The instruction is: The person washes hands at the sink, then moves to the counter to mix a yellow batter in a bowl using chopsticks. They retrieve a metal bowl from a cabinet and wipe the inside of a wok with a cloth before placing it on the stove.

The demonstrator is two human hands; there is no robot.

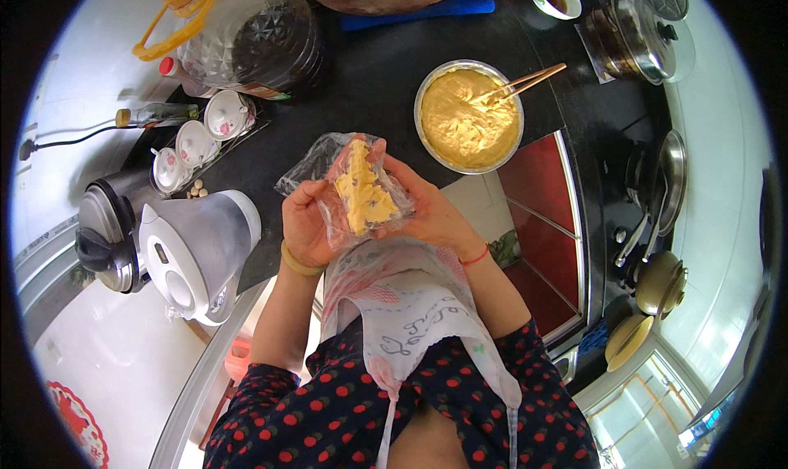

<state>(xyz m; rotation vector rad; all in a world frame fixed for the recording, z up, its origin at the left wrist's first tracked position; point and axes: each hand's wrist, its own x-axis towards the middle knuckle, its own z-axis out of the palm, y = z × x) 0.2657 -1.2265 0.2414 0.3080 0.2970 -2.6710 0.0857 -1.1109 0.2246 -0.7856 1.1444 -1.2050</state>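
Observation:
My left hand (308,226) supports a clear plastic bag (308,158) from the left, its thumb bent over the near side. A strip of yellow dough or batter (363,192) lies along the plastic, with small darker bits showing in it. On the other side my right hand (425,204) grips the same plastic, fingers partly hidden behind it. Both hands are in front of the apron, at the counter's near edge. Farther off to the right stands a metal bowl (420,143) of yellow batter (468,118), and a pair of wooden chopsticks (535,78) leans in it.
At left are a water filter pitcher (203,253), an electric kettle (111,241) and lidded floral jars (197,143). A large plastic jug (258,38) stands behind them. A small bowl of dark liquid (557,1), a lidded pot (640,38) and pans (674,180) are at right.

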